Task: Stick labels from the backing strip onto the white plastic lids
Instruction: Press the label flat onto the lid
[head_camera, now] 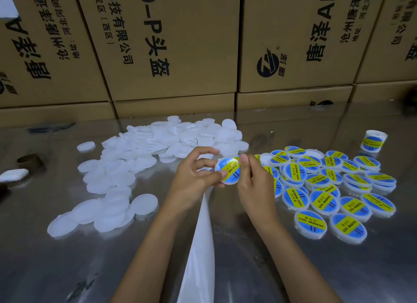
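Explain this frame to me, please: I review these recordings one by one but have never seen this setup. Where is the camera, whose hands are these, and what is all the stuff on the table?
There is no machine here. A person wears one camera on the head, looking forward and down, so you see their own two bare arms reaching in from the bottom edge.

The left hand and right hand together hold one labelled lid; its blue and yellow label reads "SOLDERING PASTE". Both have it in a fingertip grip at its edges.

On the shiny metal table, a pile of plain white lids lies on the left, not yet labelled. The finished labelled lids lie on the right. The white backing strip runs from the hands down towards the person.

Cardboard boxes are stacked behind the table.
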`<state>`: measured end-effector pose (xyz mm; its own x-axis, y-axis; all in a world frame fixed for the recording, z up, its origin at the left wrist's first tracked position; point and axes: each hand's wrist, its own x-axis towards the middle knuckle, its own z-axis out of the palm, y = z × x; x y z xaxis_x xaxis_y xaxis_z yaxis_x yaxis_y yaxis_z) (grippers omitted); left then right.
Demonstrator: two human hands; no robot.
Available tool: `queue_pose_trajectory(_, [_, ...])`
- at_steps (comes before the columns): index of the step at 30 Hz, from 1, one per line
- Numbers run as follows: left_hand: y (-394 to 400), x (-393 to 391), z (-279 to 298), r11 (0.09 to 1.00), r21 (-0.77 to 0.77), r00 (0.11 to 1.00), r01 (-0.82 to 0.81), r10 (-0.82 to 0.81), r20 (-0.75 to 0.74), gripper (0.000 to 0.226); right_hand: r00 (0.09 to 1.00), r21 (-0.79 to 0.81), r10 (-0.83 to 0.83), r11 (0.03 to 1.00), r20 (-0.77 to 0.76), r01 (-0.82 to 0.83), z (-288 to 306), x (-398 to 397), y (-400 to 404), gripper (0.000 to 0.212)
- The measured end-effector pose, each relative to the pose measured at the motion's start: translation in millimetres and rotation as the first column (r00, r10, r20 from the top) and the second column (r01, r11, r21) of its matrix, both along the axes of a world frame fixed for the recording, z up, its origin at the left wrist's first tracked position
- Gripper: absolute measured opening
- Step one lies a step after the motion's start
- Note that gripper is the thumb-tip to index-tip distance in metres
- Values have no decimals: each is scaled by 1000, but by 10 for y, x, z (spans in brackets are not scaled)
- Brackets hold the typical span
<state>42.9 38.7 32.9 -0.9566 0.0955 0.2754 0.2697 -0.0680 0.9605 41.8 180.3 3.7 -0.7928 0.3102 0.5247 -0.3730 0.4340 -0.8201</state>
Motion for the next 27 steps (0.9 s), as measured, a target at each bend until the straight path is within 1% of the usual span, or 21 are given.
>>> queue_pose_trajectory(2, [-7, 2, -6, 999, 14, 999, 46, -46, 20, 55, 998, -54, 58, 997, 15, -57, 29, 13, -24, 29])
queue_pose_trajectory(3, [-7, 9, -3, 998, 21, 998, 59, -60, 26, 54, 995, -61, 92, 994, 24, -91, 33, 22, -33, 28])
queue_pose_trajectory(5, [-2, 25, 7, 998, 32, 999, 45, -46, 27, 44, 988, -54, 150, 987, 27, -148, 29, 36, -38, 29])
queue_pose_trajectory(8, [-9, 29, 29, 998, 62, 999, -30, 29, 17, 39, 969, -67, 246, 967, 8, -245, 1, 23, -24, 33])
queue_pose_trajectory(10, [-9, 23, 35, 992, 104, 997, -77, 75, 28, 38, 960, -24, 279, 960, 33, -278, -28, 10, -29, 34])
queue_pose_trajectory(13, [-20, 5, 23, 978, 157, 990, -135, 128, 52, 31, 970, 76, 233, 968, 71, -239, -66, -8, -56, 40])
queue_pose_trajectory(15, [-35, -6, 16, 975, 157, 987, -159, 151, 58, 26, 975, 88, 208, 973, 80, -215, -71, -9, -67, 44])
queue_pose_trajectory(17, [-36, -2, 14, 975, 147, 985, -166, 158, 64, 16, 980, 115, 181, 975, 83, -190, -73, -12, -58, 51])
queue_pose_trajectory(19, [-36, 5, 16, 974, 139, 983, -177, 168, 76, 5, 986, 187, 145, 969, 88, -159, -75, -5, -41, 57])
queue_pose_trajectory(24, [-33, 0, 13, 984, 88, 986, -157, 151, 74, 12, 995, 255, 86, 962, 53, -96, -52, 25, -23, 54])
queue_pose_trajectory(27, [-20, 4, 16, 992, 88, 994, -92, 86, 72, 7, 999, 260, 24, 965, 49, -36, -48, 24, -12, 52])
